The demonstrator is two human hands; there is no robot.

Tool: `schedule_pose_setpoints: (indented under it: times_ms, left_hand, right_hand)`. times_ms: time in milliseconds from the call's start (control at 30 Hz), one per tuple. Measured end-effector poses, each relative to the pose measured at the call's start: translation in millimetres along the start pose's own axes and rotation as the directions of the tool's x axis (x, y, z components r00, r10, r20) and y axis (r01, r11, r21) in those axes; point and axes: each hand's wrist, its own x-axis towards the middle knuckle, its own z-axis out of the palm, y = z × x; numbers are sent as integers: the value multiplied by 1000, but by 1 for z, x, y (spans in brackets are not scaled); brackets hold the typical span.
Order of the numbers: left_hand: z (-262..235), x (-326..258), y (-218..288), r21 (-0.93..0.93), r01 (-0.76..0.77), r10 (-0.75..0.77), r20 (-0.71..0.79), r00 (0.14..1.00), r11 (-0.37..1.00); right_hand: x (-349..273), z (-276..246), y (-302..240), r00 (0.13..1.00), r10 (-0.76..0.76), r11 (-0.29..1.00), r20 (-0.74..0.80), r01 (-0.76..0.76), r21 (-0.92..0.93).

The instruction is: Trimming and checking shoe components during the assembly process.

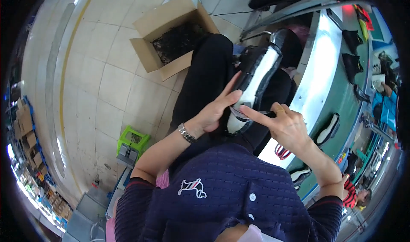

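Observation:
A black shoe [259, 73] lies bottom up across my lap, its pale white sole facing me and dark upper edges folded around it. My left hand [215, 110] grips its side, thumb on the sole and fingers along the edge. My right hand [287, 124] is closed around a slim dark-handled tool [268, 113], its index finger stretched onto the sole beside my left thumb. The tool's working end is hidden by the fingers. A small greyish patch [245, 106] shows on the sole under the fingertips.
An open cardboard box [141, 56] with dark scraps stands on the tiled floor ahead left. To the right runs a green conveyor belt [324, 114] with a metal edge, carrying black shoe parts and a white-soled shoe [328, 129]. A bright green stool [133, 140] is at left. Other people sit far right.

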Motion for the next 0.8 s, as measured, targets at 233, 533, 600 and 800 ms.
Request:
schedule_pose_setpoints:
  times_ms: [233,533,600,800]
  left_hand:
    - [-4,-4,-11,278,-176,200,-60,978,944]
    - [-7,-8,-1,267,25,-15,-39,999,963]
    - [-19,-6,-5,402,1,-5,10,1000,916]
    - [-6,-7,4,302,78,-94,37,995,950]
  right_hand:
    - [15,-60,0,978,55,977,199,-94,192]
    - [15,-22,-6,945,129,991,300,-133,-7]
    - [9,-20,-12,996,83,960,-25,-74,270]
    - [-1,-14,-34,980,20,994,200,-40,98]
